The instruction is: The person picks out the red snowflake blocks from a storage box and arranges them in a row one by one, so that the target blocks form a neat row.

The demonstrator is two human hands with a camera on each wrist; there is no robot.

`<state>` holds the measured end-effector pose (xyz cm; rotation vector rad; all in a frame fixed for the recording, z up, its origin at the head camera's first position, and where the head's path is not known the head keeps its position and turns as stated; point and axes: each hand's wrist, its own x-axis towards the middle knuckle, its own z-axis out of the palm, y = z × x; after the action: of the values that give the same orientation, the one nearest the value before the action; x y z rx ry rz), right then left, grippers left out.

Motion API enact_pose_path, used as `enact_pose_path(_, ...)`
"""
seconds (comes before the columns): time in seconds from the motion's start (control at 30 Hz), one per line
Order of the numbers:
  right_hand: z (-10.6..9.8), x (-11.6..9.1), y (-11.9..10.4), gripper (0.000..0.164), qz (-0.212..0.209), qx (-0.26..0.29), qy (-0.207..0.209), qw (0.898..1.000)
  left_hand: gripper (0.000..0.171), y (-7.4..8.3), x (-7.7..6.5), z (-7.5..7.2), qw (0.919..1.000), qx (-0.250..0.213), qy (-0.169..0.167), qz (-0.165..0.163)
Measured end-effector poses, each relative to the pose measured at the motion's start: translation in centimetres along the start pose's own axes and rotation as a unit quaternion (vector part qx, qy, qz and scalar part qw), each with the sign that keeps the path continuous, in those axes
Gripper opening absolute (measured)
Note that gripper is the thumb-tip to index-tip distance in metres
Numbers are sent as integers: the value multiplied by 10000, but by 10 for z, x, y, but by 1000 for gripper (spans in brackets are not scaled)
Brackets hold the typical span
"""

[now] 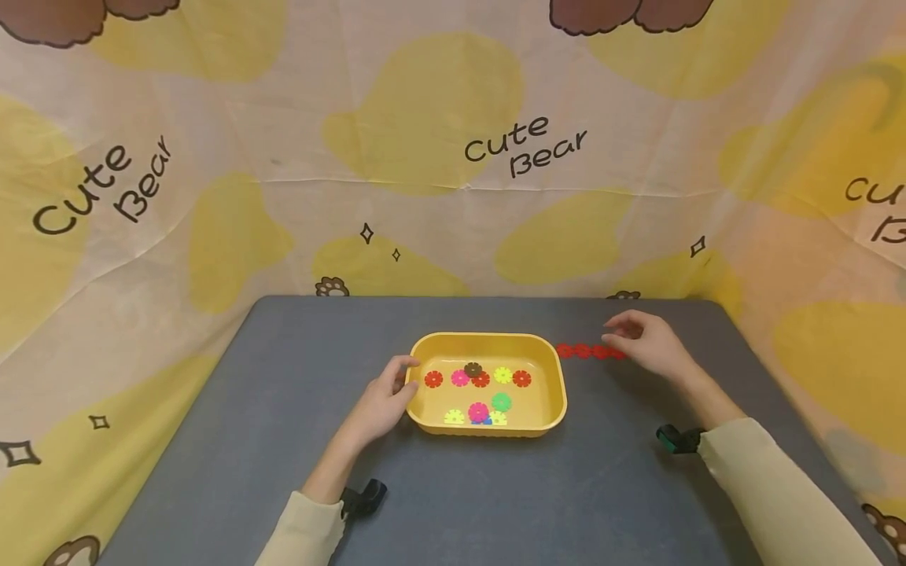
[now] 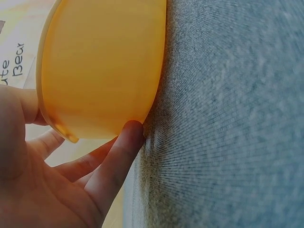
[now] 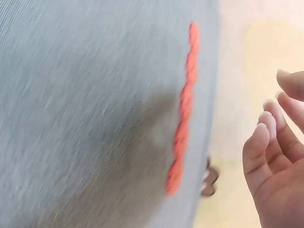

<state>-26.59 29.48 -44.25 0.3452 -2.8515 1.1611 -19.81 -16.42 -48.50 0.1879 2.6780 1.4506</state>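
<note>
Yellow wall and rim meet the left hand [image 1: 378, 402], which grips the near-rectangular tray [image 1: 488, 431] by its left end; its digits stand apart, some at the rim and one fingertip against the outer wall low down, close to the table [image 1: 602, 487]. The right hand [image 1: 653, 346] is in the air with its fingers loosely bent; in the head view a gap shows between thumb and forefinger, and nothing is seen between them.

Below and beside that hand lies a red chain [image 1: 591, 351], a row of scalloped discs flat on the table. The right wrist view shows five of them joined end to end, while in the head view the hand covers the right end. The chain's left end is just beside the tray's right side.

Inside the tray are loose notched discs. Toward the back are a left red disc [image 1: 433, 380], a pink disc [image 1: 459, 379], a brown disc [image 1: 473, 368] overlapping a middle red disc [image 1: 482, 381], a yellow disc [image 1: 502, 375] and a right red disc [image 1: 521, 379]. Nearer the front are a green disc [image 1: 501, 402] and a second pink disc [image 1: 478, 411], with two more yellow ones and a bit of blue partly hidden by the front rim.

Farther out, each wrist carries a dark device, below pale sleeves [image 1: 786, 491]. The table is grey-blue, and a printed cloth [image 1: 304, 141] lettered "Cute Bear" hangs behind it.
</note>
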Motion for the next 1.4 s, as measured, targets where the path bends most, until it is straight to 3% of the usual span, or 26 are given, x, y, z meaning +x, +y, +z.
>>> enact_pose_path(0.57,39,2,-77,24,-908,259,-325,9950,35,0,1,0,9999,131,33,-29)
enact_pose_path(0.87,62,4,-97,19,-1358,208,-414,9896,35,1,1,0,9998,184,60,-46)
enact_pose_path(1.4,108,13,-128,17,-1884,407,-922,9769,37,2,0,0,9999,89,41,-95)
